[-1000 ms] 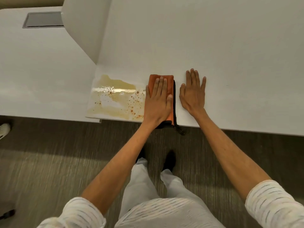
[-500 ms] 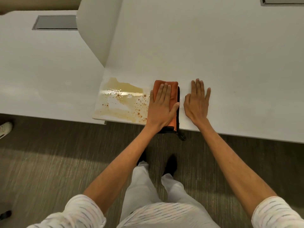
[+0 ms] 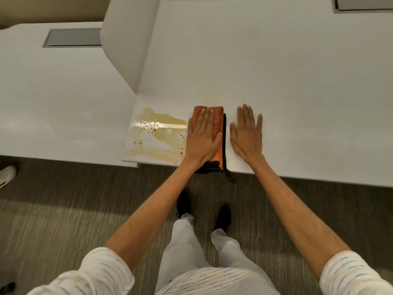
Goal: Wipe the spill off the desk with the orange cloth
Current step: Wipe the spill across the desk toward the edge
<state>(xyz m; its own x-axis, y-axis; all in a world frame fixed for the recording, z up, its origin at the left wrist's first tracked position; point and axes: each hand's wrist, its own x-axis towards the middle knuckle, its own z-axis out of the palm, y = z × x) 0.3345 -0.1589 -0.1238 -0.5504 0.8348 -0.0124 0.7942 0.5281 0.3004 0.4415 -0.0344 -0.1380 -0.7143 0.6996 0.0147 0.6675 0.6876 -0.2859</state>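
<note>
A folded orange cloth [image 3: 218,120] with a black edge lies on the white desk [image 3: 276,81] near its front edge. My left hand [image 3: 202,139] presses flat on top of it, fingers straight and thumb over its right side. A yellowish-brown spill [image 3: 155,141] with reddish specks covers the desk's front left corner, and its right border reaches my left hand and the cloth. My right hand [image 3: 246,137] rests flat and open on the bare desk just right of the cloth, holding nothing.
A white divider panel [image 3: 129,45] stands at the desk's left side, with a second white desk [image 3: 53,99] beyond it. Grey cable hatches [image 3: 73,37] are set into both desktops. Someone's white shoe [image 3: 6,175] is on the carpet at far left.
The view has shifted so the desk sits lower and further right in frame. Both hands and the cloth keep the same place beside the spill.
</note>
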